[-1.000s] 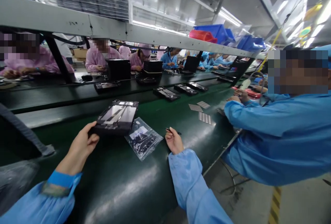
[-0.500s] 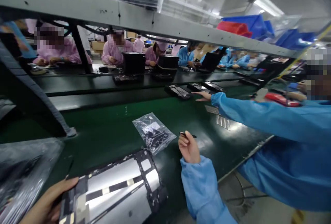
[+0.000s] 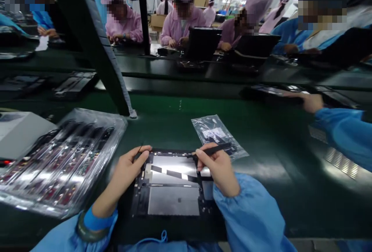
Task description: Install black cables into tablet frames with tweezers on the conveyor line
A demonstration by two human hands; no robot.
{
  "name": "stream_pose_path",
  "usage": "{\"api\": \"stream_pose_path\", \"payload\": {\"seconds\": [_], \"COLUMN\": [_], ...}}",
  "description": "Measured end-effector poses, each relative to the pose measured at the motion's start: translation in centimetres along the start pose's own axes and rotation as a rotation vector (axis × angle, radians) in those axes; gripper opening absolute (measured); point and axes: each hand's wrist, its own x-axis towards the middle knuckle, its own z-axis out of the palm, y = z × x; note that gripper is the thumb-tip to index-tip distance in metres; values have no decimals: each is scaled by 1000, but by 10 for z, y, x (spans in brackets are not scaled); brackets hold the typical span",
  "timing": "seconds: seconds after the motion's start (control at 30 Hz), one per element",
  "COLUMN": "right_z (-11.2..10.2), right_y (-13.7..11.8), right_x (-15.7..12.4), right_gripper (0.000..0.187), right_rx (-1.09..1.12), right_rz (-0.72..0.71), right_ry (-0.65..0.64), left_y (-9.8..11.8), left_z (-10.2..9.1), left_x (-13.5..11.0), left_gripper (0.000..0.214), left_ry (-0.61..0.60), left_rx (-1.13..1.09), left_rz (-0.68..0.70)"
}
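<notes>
An opened tablet (image 3: 174, 201), its silver battery panels and black frame showing, lies flat on the bench in front of me. My left hand (image 3: 128, 168) grips its upper left corner, thumb on top; a thin dark strand shows by the fingers. In my right hand (image 3: 217, 168) is a slim black tool (image 3: 216, 149), perhaps tweezers, pinched between thumb and fingers. Those fingertips are at the tablet's upper right edge; the tool's tip is hidden. Just beyond that hand lies a clear plastic bag (image 3: 213, 128) with a white label and dark parts inside.
At left, a clear tray (image 3: 116, 128) holds rows of circuit boards and cables, beside a white box (image 3: 23, 135). A slanted post (image 3: 101, 50) meets the bench behind it. A co-worker's hand (image 3: 314, 102) reaches toward devices at right, near perforated metal strips (image 3: 341, 163).
My view has swung down and left. The tablet now lies squarely before me, and my right hand has come from beside the bag to the tablet's upper right edge with the tool.
</notes>
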Motion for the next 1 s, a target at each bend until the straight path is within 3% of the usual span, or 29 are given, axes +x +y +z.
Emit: {"api": "stream_pose_path", "payload": {"seconds": [0.17, 0.5, 0.63, 0.73, 0.83, 1.0], "right_z": [23, 23, 20, 13, 15, 51], "right_y": [20, 33, 29, 20, 4, -18], "right_x": [17, 16, 15, 12, 5, -15], "right_gripper": [46, 40, 41, 37, 31, 35], "right_rx": [-148, -402, -345, -255, -265, -412], "right_rz": [48, -10, -16, -115, -225, -121], "right_ry": [4, -40, 12, 33, -104, -355], "left_y": [-7, -11, -9, -4, 2, 1], "left_z": [-3, -2, -4, -3, 5, 25], "left_x": [1, 1, -5, -15, -28, -48], "left_gripper": [48, 52, 48, 45, 47, 46], "left_ry": [-112, -125, -178, -302, -461, -711], "left_rx": [-80, -106, -122, -103, -90, -38], "left_rz": [69, 79, 101, 88, 43, 22]}}
